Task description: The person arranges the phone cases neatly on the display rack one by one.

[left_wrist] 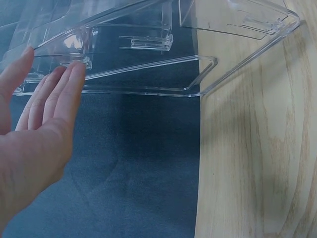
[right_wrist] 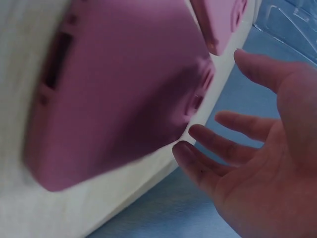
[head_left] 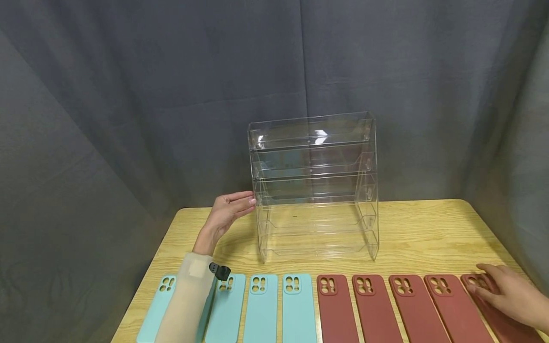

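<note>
Both empty: left hand [head_left: 226,213], fingers straight, at rack [head_left: 317,146] edge; right hand [head_left: 512,294], spread, by end red case [head_left: 498,325] near table [head_left: 480,238] edge.

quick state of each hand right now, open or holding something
Left hand: open, at the side of the clear rack.
Right hand: open, at the rightmost red case.
</note>
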`<state>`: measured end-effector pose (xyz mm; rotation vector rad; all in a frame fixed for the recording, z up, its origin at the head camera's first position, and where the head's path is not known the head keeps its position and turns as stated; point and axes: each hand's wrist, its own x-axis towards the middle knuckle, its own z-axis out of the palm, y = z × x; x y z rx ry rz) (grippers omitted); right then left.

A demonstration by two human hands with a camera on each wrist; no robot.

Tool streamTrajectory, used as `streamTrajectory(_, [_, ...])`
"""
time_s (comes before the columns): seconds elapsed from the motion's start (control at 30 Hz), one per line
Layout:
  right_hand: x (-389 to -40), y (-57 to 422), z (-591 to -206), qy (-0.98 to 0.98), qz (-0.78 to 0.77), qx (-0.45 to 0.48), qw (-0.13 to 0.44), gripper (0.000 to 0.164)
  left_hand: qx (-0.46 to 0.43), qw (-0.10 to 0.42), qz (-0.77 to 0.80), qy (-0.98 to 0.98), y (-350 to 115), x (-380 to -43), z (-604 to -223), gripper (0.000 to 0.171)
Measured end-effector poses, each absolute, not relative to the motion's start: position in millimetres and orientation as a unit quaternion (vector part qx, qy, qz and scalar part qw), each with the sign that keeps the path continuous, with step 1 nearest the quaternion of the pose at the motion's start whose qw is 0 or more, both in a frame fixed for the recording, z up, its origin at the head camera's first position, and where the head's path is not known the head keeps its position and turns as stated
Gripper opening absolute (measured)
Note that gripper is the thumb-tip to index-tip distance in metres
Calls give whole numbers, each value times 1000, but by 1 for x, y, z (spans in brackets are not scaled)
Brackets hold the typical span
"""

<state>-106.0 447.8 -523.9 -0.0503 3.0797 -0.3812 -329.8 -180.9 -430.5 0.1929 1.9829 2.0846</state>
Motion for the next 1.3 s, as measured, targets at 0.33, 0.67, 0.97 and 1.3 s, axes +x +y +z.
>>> streamTrajectory(0.33, [-100,447,-534,992,-127,-22,1,70,72,130,715,683,-185,-329,-429,55])
streamTrajectory(0.67, [-102,445,-538,994,-108,-28,1,73,74,127,715,684,-186,-330,-430,55])
streamTrajectory(0.97, [-107,444,-544,992,-106,-65,-23,59,80,131,715,682,-188,-332,-432,55])
streamTrajectory(1.3, [-117,441,-533,990,-130,-53,21,52,75,129,722,676,-187,-333,-431,55])
